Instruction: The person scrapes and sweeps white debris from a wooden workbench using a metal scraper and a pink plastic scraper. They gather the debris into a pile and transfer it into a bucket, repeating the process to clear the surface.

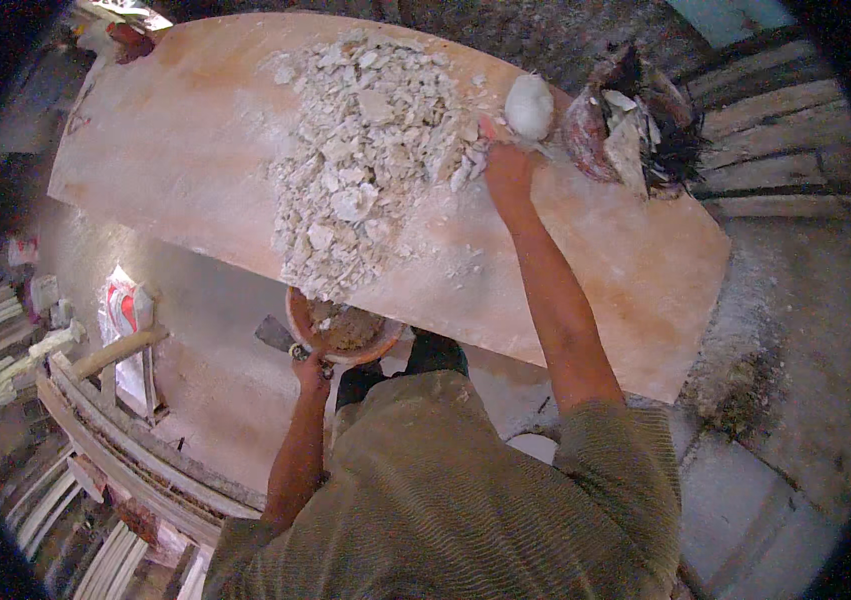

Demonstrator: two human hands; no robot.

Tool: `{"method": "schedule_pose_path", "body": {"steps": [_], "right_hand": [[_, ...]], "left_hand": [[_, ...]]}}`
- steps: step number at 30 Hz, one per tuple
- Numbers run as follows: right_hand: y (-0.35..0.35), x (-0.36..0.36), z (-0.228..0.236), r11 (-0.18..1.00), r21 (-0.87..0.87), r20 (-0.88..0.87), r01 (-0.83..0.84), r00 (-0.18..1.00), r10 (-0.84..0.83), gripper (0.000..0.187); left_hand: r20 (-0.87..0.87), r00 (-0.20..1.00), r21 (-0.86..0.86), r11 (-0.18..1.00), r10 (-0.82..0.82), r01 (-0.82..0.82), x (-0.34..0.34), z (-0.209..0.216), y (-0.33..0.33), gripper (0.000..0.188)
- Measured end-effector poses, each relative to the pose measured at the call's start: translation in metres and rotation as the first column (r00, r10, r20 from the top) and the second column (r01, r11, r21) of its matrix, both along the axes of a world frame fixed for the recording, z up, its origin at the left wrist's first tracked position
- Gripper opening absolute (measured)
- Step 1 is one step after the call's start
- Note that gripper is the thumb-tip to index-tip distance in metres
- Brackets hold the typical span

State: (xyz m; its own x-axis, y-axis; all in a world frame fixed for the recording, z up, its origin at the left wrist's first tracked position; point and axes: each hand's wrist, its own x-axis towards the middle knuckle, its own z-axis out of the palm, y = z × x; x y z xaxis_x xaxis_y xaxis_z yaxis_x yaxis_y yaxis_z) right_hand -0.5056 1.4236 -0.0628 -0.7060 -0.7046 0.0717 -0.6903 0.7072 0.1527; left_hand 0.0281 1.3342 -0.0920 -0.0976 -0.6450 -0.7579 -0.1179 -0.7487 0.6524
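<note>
A heap of broken, off-white plaster-like chunks and crumbs (pixel 355 170) lies across the middle of a dusty, pale orange board (pixel 185 130). At the heap's right edge my right hand (pixel 510 168) is closed, knuckles up. A small pinkish-red bit shows by its fingers, but what it grips is hidden. A smooth white rounded lump (pixel 528 107) sits just beyond that hand. Below the board's near edge, my left hand (pixel 313 370) is closed around a flat-bladed scraper (pixel 275 334), against the rim of an orange basin (pixel 385 348). Brownish crumbly material and some pale pieces fill the basin.
An open, crumpled sack (pixel 595 135) with pale slabs stands at the board's right end. Planks (pixel 785 140) lie beyond it. On the left are a curved wooden frame (pixel 130 455) and a white-and-red bag (pixel 123 310). A dark red object (pixel 130 42) rests at the far left corner.
</note>
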Motion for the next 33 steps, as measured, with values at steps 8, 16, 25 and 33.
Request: {"method": "schedule_pose_path", "body": {"steps": [8,16,25,33], "right_hand": [[-0.029,0.071,0.041,0.995,-0.056,0.195,0.08,0.978,-0.067,0.022],[-0.03,0.203,0.046,0.998,-0.022,0.292,0.065,0.955,-0.056,0.023],[-0.032,0.377,0.035,0.987,-0.084,0.314,0.135,0.944,-0.103,0.017],[-0.02,0.371,0.079,0.957,0.039,0.442,0.289,0.853,-0.276,0.026]], "left_hand": [[-0.163,0.983,-0.023,0.996,0.086,-0.091,0.009,-0.01,0.003,0.036],[-0.005,0.998,-0.018,0.998,0.059,-0.059,0.026,-0.001,-0.021,0.038],[-0.18,0.984,-0.062,0.998,-0.004,-0.008,0.028,0.003,-0.033,0.035],[-0.289,0.956,0.074,0.997,0.054,-0.034,0.08,-0.092,-0.053,0.035]]}}
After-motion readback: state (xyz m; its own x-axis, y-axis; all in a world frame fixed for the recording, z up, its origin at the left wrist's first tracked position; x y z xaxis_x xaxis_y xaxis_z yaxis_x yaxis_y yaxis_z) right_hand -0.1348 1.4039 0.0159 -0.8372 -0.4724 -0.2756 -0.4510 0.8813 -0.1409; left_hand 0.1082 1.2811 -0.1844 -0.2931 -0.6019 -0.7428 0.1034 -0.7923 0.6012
